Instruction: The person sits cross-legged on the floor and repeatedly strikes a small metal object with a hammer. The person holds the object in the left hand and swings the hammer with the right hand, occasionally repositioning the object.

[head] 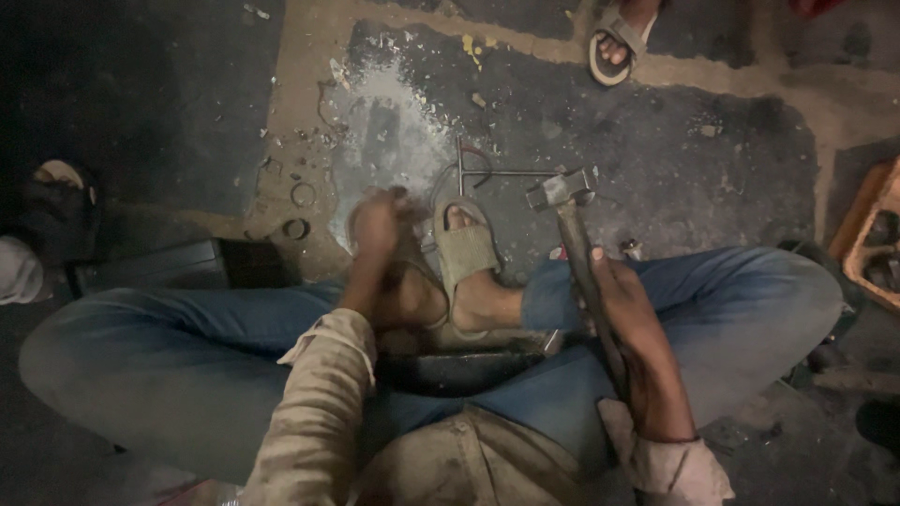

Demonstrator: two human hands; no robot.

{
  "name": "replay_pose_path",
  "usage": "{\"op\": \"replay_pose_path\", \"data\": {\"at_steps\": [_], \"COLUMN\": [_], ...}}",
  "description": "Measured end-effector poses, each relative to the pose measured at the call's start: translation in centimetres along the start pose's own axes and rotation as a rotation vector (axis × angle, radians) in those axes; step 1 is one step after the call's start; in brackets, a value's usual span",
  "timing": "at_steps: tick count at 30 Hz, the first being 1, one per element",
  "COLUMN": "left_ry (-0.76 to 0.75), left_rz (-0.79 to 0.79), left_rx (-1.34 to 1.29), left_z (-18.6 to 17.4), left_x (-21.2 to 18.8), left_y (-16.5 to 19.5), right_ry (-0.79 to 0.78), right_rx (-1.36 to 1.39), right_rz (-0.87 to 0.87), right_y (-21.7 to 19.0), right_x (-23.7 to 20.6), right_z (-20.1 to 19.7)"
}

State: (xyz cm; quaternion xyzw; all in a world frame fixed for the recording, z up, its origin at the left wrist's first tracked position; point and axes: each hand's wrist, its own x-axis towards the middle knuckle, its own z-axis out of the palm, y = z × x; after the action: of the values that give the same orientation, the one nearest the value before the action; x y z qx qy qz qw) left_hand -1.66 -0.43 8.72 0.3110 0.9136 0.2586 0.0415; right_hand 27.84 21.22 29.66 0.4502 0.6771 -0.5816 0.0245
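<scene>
A hammer (pixel 574 225) is gripped by its handle in the closed right hand (pixel 626 309), its head raised just right of the sandalled foot (pixel 467 258). The left hand (pixel 377 223), blurred, lies just left of that foot; its grip cannot be told.

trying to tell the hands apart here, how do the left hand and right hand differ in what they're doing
The right hand is closed around the hammer handle, head raised over the floor; the left hand holds no tool that shows, and what its fingers do is unclear. The right hand is sharp, while the left hand is blurred. The left hand sits beside the sandalled foot; the right hand is over the knee. Both wear pale sleeves.
</scene>
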Motion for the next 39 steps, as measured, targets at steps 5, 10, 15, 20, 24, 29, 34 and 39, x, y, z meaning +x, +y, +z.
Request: {"op": "replay_pose_path", "data": {"at_steps": [5,10,15,20,24,29,34,39], "left_ry": [-0.337,-0.355,-0.360,0.079,0.287,0.275,0.281,0.367], "left_rz": [0.070,0.049,-0.048,-0.352,-0.256,-0.056,0.081,0.135], "left_rx": [0.302,0.264,0.289,-0.094,-0.418,-0.672,-0.756,-0.777], "left_z": [1.8,2.3,2.7,0.3,-4.0,-7.8,-10.5,-11.2], "left_x": [0.2,0.9,1.2,0.8,2.4,2.2,-0.6,-1.8], "left_y": [0.8,0.8,1.8,2.2,2.8,6.9,9.7,10.6], "right_ry": [-0.016,-0.018,0.011,0.020,0.030,0.018,-0.010,0.016], "right_rx": [0.022,0.002,-0.064,-0.124,-0.126,-0.131,-0.095,-0.132], "right_rz": [-0.039,-0.045,-0.135,-0.112,-0.110,-0.096,-0.018,-0.365], "right_y": [0.3,1.3,1.7,2.1,2.6,2.4,1.5,1.5], "right_x": [0.2,0.8,1.0,1.5,1.9,1.4,0.6,0.5], "right_z": [0.0,-0.1,0.0,-0.2,-0.3,-0.4,-0.4,-0.4]}}
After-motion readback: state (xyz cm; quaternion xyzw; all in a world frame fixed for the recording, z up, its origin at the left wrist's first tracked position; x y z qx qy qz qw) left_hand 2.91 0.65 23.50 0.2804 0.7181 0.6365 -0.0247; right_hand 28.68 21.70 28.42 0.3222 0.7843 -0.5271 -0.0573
